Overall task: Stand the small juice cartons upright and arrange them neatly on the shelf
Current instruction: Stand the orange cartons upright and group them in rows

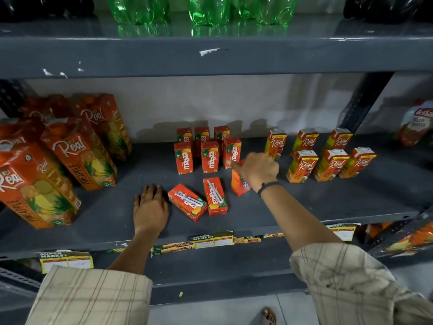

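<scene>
You have "maaza" on the small red cartons [210, 157], "Real" on the small cartons at right [302, 166], "Real" and "PINEAPPLE" on the large cartons [79, 156], and "SUPER MARKET" on the shelf-edge tags [66, 261].

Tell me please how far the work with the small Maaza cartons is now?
Done: six small cartons stand upright in two rows at the back of the shelf. In hand: the right hand has its grip on a seventh carton, nearly upright beside the front row. Left: two cartons lie flat, one beside the open left hand, another next to it.
</scene>
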Action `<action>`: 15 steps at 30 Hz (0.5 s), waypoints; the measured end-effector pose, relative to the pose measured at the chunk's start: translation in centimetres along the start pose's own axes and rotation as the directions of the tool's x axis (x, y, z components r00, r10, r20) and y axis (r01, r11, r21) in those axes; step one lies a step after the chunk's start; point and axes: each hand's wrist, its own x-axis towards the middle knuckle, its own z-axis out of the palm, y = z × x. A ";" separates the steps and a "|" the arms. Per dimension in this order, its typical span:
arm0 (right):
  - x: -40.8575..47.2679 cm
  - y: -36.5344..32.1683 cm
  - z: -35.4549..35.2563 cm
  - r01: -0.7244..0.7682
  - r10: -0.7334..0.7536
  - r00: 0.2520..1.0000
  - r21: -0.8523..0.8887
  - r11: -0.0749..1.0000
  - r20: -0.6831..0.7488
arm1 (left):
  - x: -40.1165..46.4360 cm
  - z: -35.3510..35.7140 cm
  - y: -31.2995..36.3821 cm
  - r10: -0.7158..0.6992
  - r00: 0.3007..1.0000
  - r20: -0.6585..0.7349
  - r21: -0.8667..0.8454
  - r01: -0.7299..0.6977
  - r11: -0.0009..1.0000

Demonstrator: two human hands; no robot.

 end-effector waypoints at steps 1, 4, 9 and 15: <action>0.3 -0.1 0.0 0.010 -0.011 1.000 0.012 1.000 0.024 | 0.0 0.0 0.0 0.002 1.000 0.002 -0.005 -0.002 1.000; 0.8 -0.1 -0.6 0.079 -0.089 0.991 0.096 0.992 0.105 | 0.0 -0.1 0.0 0.000 1.000 0.002 -0.021 0.000 1.000; 2.0 0.4 -2.3 0.293 -0.296 0.927 0.047 0.955 0.232 | 0.0 0.0 0.0 -0.001 1.000 0.008 -0.024 0.001 1.000; 3.2 1.4 -2.9 0.565 -0.541 0.789 0.003 0.825 0.291 | 0.1 0.1 -0.1 -0.002 1.000 0.016 0.012 0.002 1.000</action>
